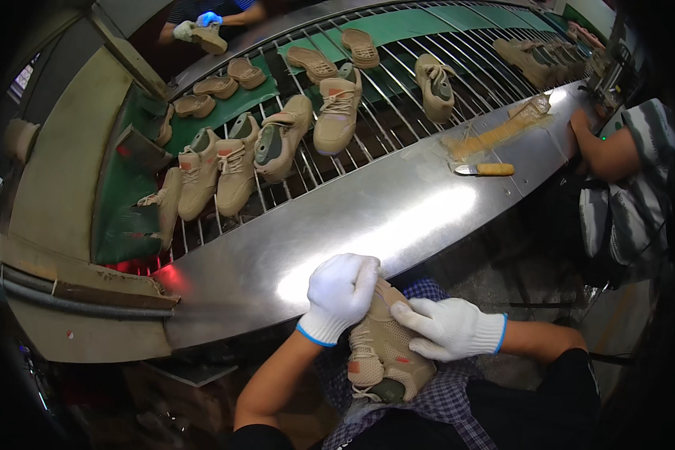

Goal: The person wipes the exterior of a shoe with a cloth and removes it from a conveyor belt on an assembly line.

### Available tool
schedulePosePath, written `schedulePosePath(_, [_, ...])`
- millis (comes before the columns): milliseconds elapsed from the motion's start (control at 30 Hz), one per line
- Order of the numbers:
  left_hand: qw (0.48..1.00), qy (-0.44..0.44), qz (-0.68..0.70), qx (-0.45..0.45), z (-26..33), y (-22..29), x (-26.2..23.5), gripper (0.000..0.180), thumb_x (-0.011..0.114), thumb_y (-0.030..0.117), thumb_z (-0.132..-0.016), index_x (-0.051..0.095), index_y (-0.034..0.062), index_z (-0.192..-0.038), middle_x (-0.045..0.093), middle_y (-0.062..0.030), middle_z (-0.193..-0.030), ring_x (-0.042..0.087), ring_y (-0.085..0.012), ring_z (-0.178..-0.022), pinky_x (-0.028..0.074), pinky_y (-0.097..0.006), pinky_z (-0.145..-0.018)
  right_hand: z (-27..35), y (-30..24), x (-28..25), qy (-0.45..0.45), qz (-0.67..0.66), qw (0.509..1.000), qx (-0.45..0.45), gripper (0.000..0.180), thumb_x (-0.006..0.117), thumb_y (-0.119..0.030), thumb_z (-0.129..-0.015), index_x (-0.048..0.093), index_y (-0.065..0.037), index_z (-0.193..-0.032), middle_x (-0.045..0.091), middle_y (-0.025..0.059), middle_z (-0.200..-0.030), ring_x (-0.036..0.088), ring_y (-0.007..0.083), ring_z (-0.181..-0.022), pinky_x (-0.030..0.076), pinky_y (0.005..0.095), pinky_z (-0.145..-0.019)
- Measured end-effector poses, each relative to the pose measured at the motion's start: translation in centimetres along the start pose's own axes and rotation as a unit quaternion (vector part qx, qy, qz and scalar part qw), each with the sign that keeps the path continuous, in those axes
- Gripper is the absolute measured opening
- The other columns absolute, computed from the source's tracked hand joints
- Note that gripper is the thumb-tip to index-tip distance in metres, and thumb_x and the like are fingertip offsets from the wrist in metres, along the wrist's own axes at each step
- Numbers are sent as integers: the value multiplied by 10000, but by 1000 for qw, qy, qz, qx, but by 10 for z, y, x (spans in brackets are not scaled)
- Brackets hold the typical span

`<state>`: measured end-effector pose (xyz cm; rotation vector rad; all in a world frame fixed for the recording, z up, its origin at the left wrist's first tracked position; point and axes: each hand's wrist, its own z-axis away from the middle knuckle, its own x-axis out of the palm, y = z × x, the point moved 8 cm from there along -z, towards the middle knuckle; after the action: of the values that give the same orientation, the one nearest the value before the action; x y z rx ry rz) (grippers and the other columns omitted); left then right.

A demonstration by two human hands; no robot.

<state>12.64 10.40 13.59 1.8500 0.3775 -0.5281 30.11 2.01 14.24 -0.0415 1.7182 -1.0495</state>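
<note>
Right, shoe [386, 352] braced in my lap: left hand [341, 292] wrapped tight over its toe, right hand [450, 328] pinching its side, steadying it near the worktop [337, 225].

Steel ledge [367, 217] ahead is open; only a knife [486, 169] lies far right. Shoes [236, 161] crowd the conveyor rods [397, 112] beyond.

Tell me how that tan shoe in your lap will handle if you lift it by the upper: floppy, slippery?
The tan shoe looks like soft knit, so it probably flexes where the left hand presses its heel. It seems light for its size. The woven surface and cloth glove on the right hand suggest little slipping.
</note>
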Motion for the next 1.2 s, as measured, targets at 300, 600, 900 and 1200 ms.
schedulePosePath(300, [900, 123, 360, -213, 31, -43, -3, 558, 391, 413, -1157, 664, -70, -1210, 734, -183, -1026, 696, -234, -989, 545, -364, -969, -54, 1, -16, -32, 28, 996, 76, 781, 616, -587, -1005, 403, -171, -1631, 620, 242, -1435, 732, 403, -1112, 622, 449, -879])
schedulePosePath(600, [868, 128, 470, -95, 43, -5, -40, 572, 451, 364, -1145, 402, -23, -1564, 518, -169, -1486, 498, -257, -1363, 394, -455, -1202, -79, -64, -94, 143, -75, 987, -21, 980, 859, -391, -866, 353, 42, -1586, 616, 308, -1415, 666, 421, -1271, 537, 437, -1090])
schedulePosePath(900, [742, 21, 599, -299, 99, -41, -68, 764, 634, 525, -1050, 426, 11, -1576, 574, -154, -1534, 580, -308, -1387, 457, -465, -1197, -34, -34, -115, 124, -515, 840, -116, 732, 886, -63, -854, 503, -21, -1476, 484, 237, -1583, 499, 371, -1463, 432, 527, -1214])
schedulePosePath(1200, [965, -209, -95, -130, 34, 44, -86, 977, 930, 589, -728, 589, -3, -1427, 695, -235, -1299, 686, -365, -1198, 536, -439, -1050, -27, 55, 62, 136, -629, 756, 118, 879, 366, -667, -1106, 361, 40, -1627, 489, 171, -1609, 430, 277, -1507, 311, 404, -1277])
